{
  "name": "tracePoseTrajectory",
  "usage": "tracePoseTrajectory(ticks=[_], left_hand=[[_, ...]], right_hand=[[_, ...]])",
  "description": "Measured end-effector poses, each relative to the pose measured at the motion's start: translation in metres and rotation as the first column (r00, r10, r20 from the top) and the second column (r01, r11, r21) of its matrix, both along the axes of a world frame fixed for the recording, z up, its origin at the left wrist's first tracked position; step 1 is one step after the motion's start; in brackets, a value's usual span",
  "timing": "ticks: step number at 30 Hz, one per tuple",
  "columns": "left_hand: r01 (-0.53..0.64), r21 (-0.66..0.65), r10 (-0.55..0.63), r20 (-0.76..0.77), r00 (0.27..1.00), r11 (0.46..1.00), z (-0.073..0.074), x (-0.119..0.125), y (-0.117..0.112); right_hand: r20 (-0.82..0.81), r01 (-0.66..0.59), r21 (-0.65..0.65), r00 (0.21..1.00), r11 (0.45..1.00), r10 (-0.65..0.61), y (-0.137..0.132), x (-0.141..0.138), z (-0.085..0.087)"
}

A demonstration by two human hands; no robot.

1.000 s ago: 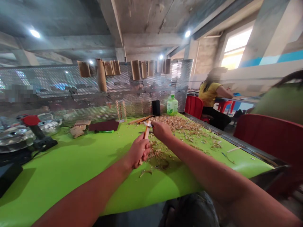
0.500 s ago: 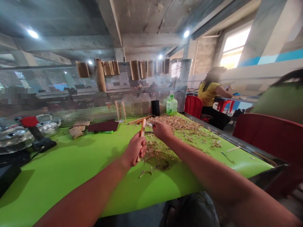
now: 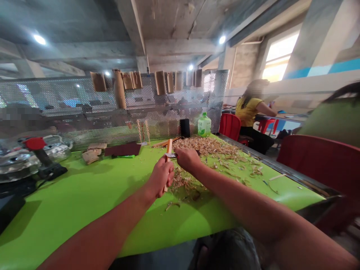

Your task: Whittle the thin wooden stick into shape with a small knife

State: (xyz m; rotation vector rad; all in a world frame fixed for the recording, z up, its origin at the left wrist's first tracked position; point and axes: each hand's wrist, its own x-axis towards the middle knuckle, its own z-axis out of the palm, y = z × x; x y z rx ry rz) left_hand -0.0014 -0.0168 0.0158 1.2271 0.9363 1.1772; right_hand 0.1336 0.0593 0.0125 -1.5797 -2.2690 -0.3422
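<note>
My left hand (image 3: 161, 175) is closed round a narrow wooden stick (image 3: 169, 146), which stands up tilted from the fist, its lower end showing beneath. My right hand (image 3: 188, 159) is closed on the handle of a knife (image 3: 170, 155); the handle is mostly hidden by the fingers. The short blade lies across the stick just above my left thumb and appears to touch it. Under and behind both hands, curled wood shavings (image 3: 206, 145) are heaped on the green table cover (image 3: 92, 210).
A green bottle (image 3: 204, 125) and a black block (image 3: 185, 128) stand at the back by a perforated metal screen (image 3: 95, 112). Twisted wooden sticks (image 3: 147, 132) stand near a dark red sheet (image 3: 123, 150). Metal kettles (image 3: 17, 165) and a red-topped tool (image 3: 42, 157) are left. People sit right.
My right hand has moved left and slightly down, bringing the knife blade from beside the stick onto it. My left hand has hardly moved.
</note>
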Motion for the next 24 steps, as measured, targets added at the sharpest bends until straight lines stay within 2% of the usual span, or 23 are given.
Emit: tracePoseTrajectory(ticks=[2, 7, 11, 13, 15, 17, 19, 22, 24], left_hand=[[0.008, -0.026, -0.008, -0.015, 1.000, 1.000, 0.000, 0.003, -0.006], [0.087, -0.052, -0.088, -0.002, 0.996, 0.995, -0.006, 0.010, -0.012], [0.086, -0.062, -0.089, -0.040, 0.995, 0.994, -0.008, 0.008, -0.009], [0.081, -0.067, -0.085, -0.066, 0.994, 0.994, -0.008, 0.009, -0.015], [0.175, -0.052, -0.180, -0.099, 0.979, 0.983, -0.009, 0.011, -0.026], [0.319, -0.030, -0.320, -0.123, 0.939, 0.947, -0.012, 0.014, -0.035], [0.351, -0.006, -0.349, -0.119, 0.929, 0.936, -0.013, 0.014, -0.035], [0.211, 0.046, -0.207, -0.092, 0.974, 0.976, -0.015, 0.005, -0.017], [0.100, 0.068, -0.096, -0.062, 0.994, 0.993, -0.017, -0.002, -0.001]], right_hand=[[-0.023, 0.019, 0.012, 1.000, 1.000, -0.019, 0.004, 0.005, 0.001], [-0.094, 0.159, 0.003, 0.983, 0.987, -0.158, 0.020, 0.022, 0.004], [-0.114, 0.141, 0.024, 0.984, 0.990, -0.137, 0.031, 0.026, 0.001], [-0.157, 0.163, -0.012, 0.974, 0.986, -0.163, 0.038, 0.031, 0.000], [-0.243, 0.260, -0.110, 0.929, 0.959, -0.280, 0.048, 0.045, 0.000], [-0.310, 0.369, -0.220, 0.851, 0.903, -0.423, 0.058, 0.064, 0.000], [-0.350, 0.402, -0.242, 0.813, 0.883, -0.466, 0.067, 0.081, 0.000], [-0.560, 0.311, -0.222, 0.735, 0.924, -0.382, 0.070, 0.083, -0.005], [-0.754, 0.113, -0.208, 0.614, 0.971, -0.233, 0.066, 0.069, -0.009]])
